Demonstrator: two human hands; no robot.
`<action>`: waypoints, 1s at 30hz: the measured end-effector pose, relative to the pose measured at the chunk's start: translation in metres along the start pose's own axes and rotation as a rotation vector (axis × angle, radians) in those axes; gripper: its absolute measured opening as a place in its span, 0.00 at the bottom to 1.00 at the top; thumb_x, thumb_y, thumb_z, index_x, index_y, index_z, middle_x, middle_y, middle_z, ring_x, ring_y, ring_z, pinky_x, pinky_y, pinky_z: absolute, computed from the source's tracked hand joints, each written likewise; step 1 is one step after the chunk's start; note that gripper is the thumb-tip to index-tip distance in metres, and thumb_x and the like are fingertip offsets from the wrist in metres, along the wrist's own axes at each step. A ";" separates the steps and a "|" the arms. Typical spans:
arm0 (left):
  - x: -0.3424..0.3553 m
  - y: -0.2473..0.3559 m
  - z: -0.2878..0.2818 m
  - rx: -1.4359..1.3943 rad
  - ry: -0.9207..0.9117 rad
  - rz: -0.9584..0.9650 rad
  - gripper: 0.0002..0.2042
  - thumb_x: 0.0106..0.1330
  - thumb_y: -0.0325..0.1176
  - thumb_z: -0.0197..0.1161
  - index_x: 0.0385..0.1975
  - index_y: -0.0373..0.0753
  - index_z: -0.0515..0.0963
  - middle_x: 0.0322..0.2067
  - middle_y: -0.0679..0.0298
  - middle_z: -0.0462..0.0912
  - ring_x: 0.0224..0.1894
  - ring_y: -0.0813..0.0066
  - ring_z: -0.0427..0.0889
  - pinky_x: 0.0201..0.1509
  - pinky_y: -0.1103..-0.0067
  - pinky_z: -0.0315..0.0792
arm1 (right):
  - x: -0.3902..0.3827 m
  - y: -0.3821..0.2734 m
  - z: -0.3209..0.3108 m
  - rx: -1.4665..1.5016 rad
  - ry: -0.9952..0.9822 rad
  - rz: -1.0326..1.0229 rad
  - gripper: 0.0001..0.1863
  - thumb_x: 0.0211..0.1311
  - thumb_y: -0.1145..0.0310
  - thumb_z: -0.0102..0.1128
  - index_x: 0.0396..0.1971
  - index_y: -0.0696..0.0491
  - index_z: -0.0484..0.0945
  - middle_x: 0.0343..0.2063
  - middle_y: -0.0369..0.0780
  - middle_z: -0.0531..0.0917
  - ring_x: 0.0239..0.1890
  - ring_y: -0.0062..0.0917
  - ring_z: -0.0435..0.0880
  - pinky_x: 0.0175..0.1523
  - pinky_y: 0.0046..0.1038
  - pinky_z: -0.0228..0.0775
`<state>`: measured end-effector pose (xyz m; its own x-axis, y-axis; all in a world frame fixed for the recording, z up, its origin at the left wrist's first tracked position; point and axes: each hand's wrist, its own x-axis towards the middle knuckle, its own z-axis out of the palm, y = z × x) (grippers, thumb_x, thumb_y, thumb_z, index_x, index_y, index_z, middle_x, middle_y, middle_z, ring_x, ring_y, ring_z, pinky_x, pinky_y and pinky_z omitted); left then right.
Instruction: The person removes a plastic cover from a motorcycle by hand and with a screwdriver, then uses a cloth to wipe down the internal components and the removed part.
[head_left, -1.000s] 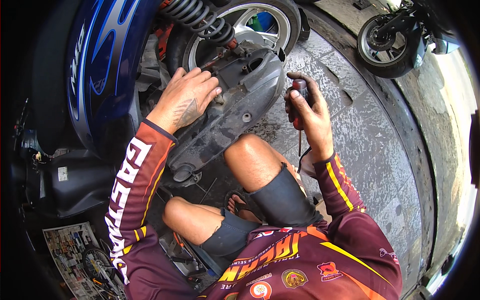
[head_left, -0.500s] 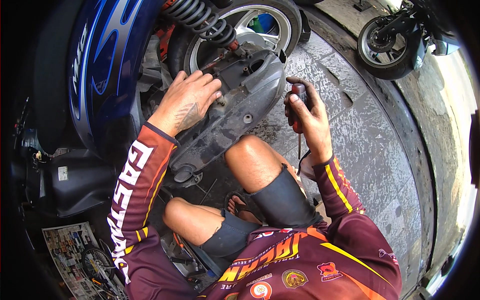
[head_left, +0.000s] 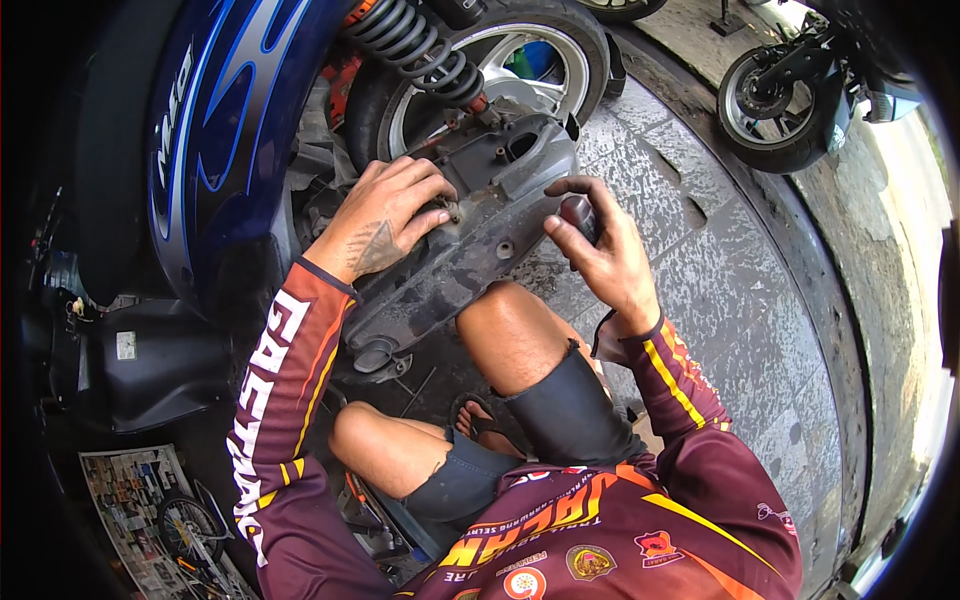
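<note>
A long dark-grey scooter crankcase cover (head_left: 470,265) lies slantwise in front of my knees, below the rear wheel. My left hand (head_left: 385,220) rests at its upper edge, fingers curled and thumb drawn in beside a small bolt boss. What those fingers hold, if anything, is hidden. To the right of the cover, my right hand (head_left: 612,255) is closed around a screwdriver (head_left: 578,215). The dark rounded end of its handle shows between thumb and forefinger; its shaft is out of sight.
A blue body panel (head_left: 215,140) rises at the left. The shock absorber (head_left: 425,55) and rear wheel (head_left: 590,70) stand behind the cover. Another motorcycle's wheel (head_left: 740,110) is at the far right. A black plastic part (head_left: 150,365) and a printed sheet (head_left: 130,500) lie left.
My right hand has moved left and the screwdriver has tipped, so its shaft no longer shows. My left hand stays at the cover, which sits slightly lower and further right in view.
</note>
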<state>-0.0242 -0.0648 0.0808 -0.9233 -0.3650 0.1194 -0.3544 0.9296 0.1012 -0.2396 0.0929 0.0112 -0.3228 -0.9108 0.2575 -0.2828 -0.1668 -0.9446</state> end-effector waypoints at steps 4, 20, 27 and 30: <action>0.001 -0.004 -0.005 -0.094 0.023 0.031 0.09 0.59 0.35 0.66 0.36 0.40 0.82 0.37 0.65 0.81 0.45 0.65 0.78 0.52 0.70 0.67 | 0.022 -0.037 -0.003 -0.164 -0.269 -0.012 0.18 0.57 0.66 0.65 0.47 0.54 0.76 0.26 0.45 0.82 0.30 0.39 0.85 0.37 0.33 0.73; 0.000 -0.017 -0.012 -0.384 0.252 -0.118 0.10 0.56 0.33 0.69 0.34 0.34 0.84 0.34 0.57 0.86 0.37 0.62 0.85 0.42 0.73 0.76 | 0.089 -0.054 0.028 -0.607 -0.479 -0.357 0.18 0.52 0.61 0.67 0.40 0.53 0.79 0.29 0.44 0.85 0.36 0.42 0.84 0.41 0.40 0.75; 0.010 -0.011 -0.026 -0.368 0.283 -0.244 0.10 0.57 0.32 0.68 0.36 0.34 0.83 0.34 0.56 0.85 0.38 0.62 0.85 0.44 0.72 0.76 | 0.113 -0.060 0.050 -0.692 -0.401 -0.334 0.16 0.54 0.55 0.67 0.34 0.53 0.82 0.28 0.44 0.86 0.35 0.43 0.85 0.41 0.41 0.76; 0.007 -0.004 -0.026 0.009 0.406 -0.055 0.06 0.61 0.32 0.63 0.35 0.38 0.80 0.33 0.60 0.80 0.38 0.58 0.81 0.43 0.67 0.76 | 0.108 -0.059 0.051 -0.616 -0.363 -0.340 0.15 0.53 0.58 0.68 0.33 0.53 0.81 0.27 0.45 0.85 0.33 0.44 0.85 0.40 0.42 0.76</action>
<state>-0.0249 -0.0726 0.1072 -0.7703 -0.4031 0.4941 -0.4046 0.9079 0.1099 -0.2113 -0.0149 0.0842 0.1560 -0.9312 0.3295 -0.7963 -0.3160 -0.5158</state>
